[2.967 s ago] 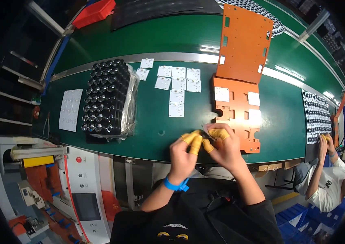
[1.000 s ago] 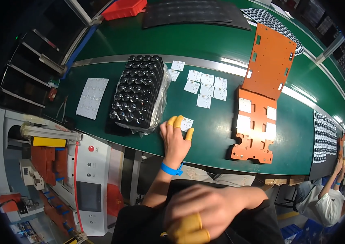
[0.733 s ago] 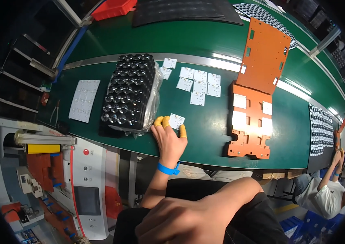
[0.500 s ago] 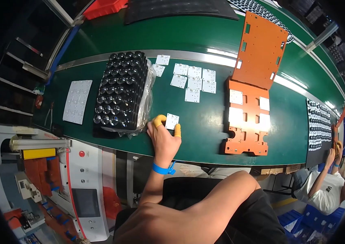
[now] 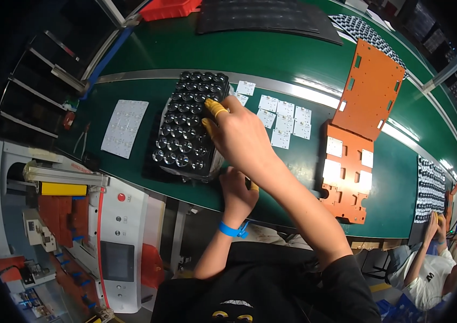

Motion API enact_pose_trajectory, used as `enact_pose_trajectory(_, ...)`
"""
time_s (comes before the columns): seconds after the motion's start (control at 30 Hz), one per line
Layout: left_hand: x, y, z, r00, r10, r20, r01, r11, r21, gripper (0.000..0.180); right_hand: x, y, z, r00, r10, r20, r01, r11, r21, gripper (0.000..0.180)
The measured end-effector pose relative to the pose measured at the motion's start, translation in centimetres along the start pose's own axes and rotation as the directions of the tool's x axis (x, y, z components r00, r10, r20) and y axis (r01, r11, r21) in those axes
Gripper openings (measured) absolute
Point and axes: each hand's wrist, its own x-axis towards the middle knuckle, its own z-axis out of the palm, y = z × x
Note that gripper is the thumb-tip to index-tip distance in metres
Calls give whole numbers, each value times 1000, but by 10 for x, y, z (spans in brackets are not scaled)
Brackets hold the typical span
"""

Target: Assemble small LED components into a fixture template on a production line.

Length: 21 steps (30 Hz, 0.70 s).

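Note:
A stack of black lens trays (image 5: 177, 134) with rows of shiny round lenses stands at the left of the green bench, clear plastic film about its lower edge. My right hand (image 5: 242, 134) reaches across to its right side. Yellow-covered thumb and forefinger curl around a black lens there; the palm side is hidden. Below my right wrist, close to the stack's near corner, my left hand (image 5: 239, 194) has curled fingers, one with a yellow cover. My right forearm hides part of them, and what they hold cannot be made out. Several white circuit boards (image 5: 284, 124) lie right of the stack.
An orange fixture (image 5: 344, 175) carrying white boards stands to the right, its orange lid (image 5: 371, 89) raised. A white panel (image 5: 125, 129) lies left of the stack. Black sheets (image 5: 261, 16) and a red tray (image 5: 169, 9) are at the back. A co-worker (image 5: 428, 264) sits far right.
My right hand has come up from low in front of me to the lens stack. My left hand stays near the front edge. The single board by it is now out of sight; the view has shifted.

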Motion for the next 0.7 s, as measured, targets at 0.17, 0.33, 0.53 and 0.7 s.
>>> enact_pose_trajectory(0.17, -1, 10, -9, 997, -26, 69, 20, 996, 87, 27, 4, 2, -1, 999, -25, -46, 24, 1000, -19, 24)
enact_pose_trajectory(0.33, 9, 18, -6, 990, 4, -139, -23, 991, -130, 24, -14, -9, -15, 992, 9, -123, 28, 956, 292, 20)
enact_pose_trajectory(0.53, -3, -1, -3, 990, -140, -15, 134, 971, -200, 28, -76, 19, -62, 916, 196, 351, -369, 755, 541, 31)
enact_pose_trajectory(0.7, 4, 26, 5, 946, -273, 173, 312, 631, -710, 27, -133, 80, -74, 806, 451, 383, -589, 555, 587, 28)
